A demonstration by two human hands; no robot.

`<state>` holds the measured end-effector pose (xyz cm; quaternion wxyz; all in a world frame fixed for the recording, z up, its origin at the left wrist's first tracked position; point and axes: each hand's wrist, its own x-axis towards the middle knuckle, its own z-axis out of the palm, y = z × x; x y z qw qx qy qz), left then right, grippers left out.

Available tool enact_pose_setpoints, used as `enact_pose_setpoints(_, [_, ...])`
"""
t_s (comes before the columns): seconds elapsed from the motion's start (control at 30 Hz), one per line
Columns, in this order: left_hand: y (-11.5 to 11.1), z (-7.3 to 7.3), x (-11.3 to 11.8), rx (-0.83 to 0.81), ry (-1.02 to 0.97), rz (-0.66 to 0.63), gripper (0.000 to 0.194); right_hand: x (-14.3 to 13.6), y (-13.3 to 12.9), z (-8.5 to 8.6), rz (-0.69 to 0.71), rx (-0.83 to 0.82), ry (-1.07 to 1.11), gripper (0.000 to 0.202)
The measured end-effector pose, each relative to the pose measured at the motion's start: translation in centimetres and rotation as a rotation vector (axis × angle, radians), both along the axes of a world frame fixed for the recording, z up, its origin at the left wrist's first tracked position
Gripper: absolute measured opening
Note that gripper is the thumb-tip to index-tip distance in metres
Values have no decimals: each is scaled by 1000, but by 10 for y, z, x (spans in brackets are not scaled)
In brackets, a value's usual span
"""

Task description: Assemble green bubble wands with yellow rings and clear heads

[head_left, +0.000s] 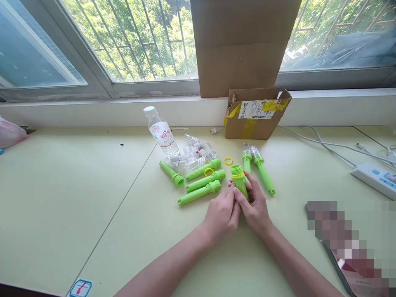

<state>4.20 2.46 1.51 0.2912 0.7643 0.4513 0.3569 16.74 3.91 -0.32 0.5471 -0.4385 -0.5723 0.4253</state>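
Observation:
Both my hands meet around one green threaded tube (240,185), which stands nearly upright with a yellow ring (238,175) around its neck. My right hand (255,206) wraps its fingers round the tube from the right. My left hand (223,210) is closed against its lower left side; the fingertips are partly hidden. Left of my hands lie several green tubes (201,194). Two yellow rings (228,161) lie near them, one resting by the tubes. Behind are several clear plastic caps (198,152). Two green tubes with clear tops (262,170) lie to the right.
A water bottle (161,133) stands behind the tubes at left. An open cardboard box (255,115) sits by the window sill. At right are a power strip (374,179), white cables (331,143) and a phone (338,270). A pink bag (10,133) is at far left.

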Motion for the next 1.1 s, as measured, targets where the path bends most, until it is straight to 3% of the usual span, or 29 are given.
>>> enact_pose_setpoints(0.13, [-2, -7, 0, 161, 130, 85, 35, -3, -3, 1, -101, -35, -52, 55])
enact_pose_setpoints(0.27, [0, -10, -1, 253, 98, 226, 8, -4, -3, -1, -162, 0, -16, 52])
enact_pose_setpoints(0.37, [1, -11, -2, 321, 117, 207, 26, -4, -2, -1, -166, 11, -22, 35])
enact_pose_setpoints(0.53, [1, -10, -2, 405, 136, 157, 36, -3, -2, 0, -184, -4, -28, 23])
enact_pose_setpoints(0.73, [4, 8, -5, 374, 251, 196, 21, -1, -2, -2, -172, -16, -53, 19])
enact_pose_setpoints(0.83, [14, 20, -14, 377, 261, 293, 9, -2, -2, -4, -149, -41, -36, 24])
enact_pose_setpoints(0.97, [41, 31, -33, 361, 335, 438, 12, -4, -1, -2, -142, -75, -54, 27])
enact_pose_setpoints(1.1, [74, 36, -57, 311, 492, 450, 17, -4, 0, 0, -126, -71, -67, 24])
